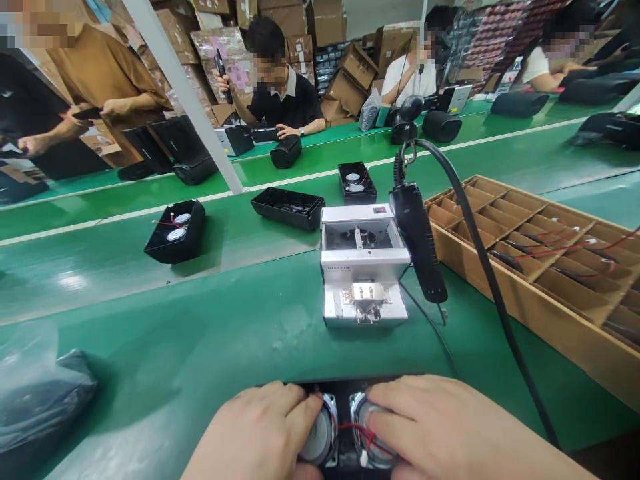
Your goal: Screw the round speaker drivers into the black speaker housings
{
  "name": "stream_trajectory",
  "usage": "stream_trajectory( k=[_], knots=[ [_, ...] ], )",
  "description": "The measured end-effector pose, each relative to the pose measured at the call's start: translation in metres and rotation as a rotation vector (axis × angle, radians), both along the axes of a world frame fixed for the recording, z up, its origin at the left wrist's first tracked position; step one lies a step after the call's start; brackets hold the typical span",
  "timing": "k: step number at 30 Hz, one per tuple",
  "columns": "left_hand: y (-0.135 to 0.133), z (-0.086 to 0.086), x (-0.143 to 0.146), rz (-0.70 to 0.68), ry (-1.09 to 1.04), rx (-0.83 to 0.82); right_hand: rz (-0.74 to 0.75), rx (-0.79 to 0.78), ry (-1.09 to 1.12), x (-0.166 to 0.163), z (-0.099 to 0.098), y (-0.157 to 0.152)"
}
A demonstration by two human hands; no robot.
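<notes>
At the bottom edge lies a black speaker housing [341, 400] with two round silver speaker drivers [320, 437] joined by red wires [367, 437]. My left hand [260, 433] rests on the left driver, fingers pressing its rim. My right hand [440, 430] covers the right driver. Both hands lie flat on the parts; much of the housing is hidden under them. Just beyond stands a silver screw feeder box [364, 267]. A black electric screwdriver [419, 243] hangs beside it on a cable.
A cardboard divider tray [525, 293] with wired parts sits at right. Black housings [176, 230], [289, 207], [357, 182] lie on the green conveyor belt [150, 280]. A plastic-bagged bundle [35, 393] lies at left. Several people work across the line among stacked cartons.
</notes>
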State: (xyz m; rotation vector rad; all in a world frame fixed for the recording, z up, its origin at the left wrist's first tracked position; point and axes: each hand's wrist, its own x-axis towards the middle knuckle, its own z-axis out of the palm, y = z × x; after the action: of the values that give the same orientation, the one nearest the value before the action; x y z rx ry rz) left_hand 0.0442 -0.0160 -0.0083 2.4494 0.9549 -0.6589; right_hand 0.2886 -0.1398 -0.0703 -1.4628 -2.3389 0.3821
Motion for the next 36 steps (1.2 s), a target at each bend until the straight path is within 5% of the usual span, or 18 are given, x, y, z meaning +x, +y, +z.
stream_trajectory(
  k=[8, 16, 21, 29, 32, 36],
  knots=[
    [0.01, 0.015, 0.007, -0.068, -0.028, -0.051, 0.003, -0.045, -0.058, 0.004, 0.004, -0.006],
    [0.003, -0.006, -0.02, -0.157, -0.312, 0.108, -0.008, 0.033, -0.015, 0.004, -0.001, -0.006],
    [-0.001, -0.01, -0.018, -0.191, -0.234, 0.115, -0.04, 0.145, -0.015, 0.004, -0.001, -0.001],
    [0.006, -0.022, -0.038, -0.214, -0.61, 0.228, -0.542, 0.259, 0.244, 0.031, 0.015, 0.068],
    [0.005, -0.027, -0.025, -0.227, -0.737, 0.212, -0.731, 0.27, 0.379, 0.042, 0.021, 0.079],
    [-0.004, -0.043, 0.01, -0.385, -0.675, 0.404, -0.876, 0.258, 0.399, 0.06, 0.024, 0.083]
  ],
)
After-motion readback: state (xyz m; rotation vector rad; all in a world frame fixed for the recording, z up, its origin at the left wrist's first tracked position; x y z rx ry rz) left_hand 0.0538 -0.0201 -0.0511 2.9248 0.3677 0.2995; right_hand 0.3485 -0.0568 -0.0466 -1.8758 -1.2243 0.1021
